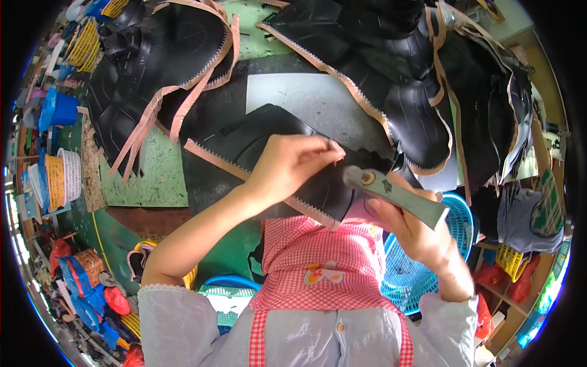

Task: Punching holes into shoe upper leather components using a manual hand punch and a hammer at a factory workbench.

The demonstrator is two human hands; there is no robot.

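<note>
My left hand (284,165) is closed in a pinch on a short, thin metal punch (332,147), mostly hidden by the fingers. It stands above a black leather piece (260,131) with a tan zigzag-cut edge (217,160), which lies on the work surface in front of me. In my right hand (416,235), the fingers wrap round a hammer; its greyish-green metal head (403,199) is raised just right of the punch, apart from it. The hammer's handle is mostly hidden by the hand.
Stacked black leather pieces with tan zigzag strips lie at the far left (165,49) and far right (416,104). A pale slab (287,88) sits beyond my left hand. Blue baskets (461,220) stand below the table edge at right. Plastic baskets (72,174) are at left.
</note>
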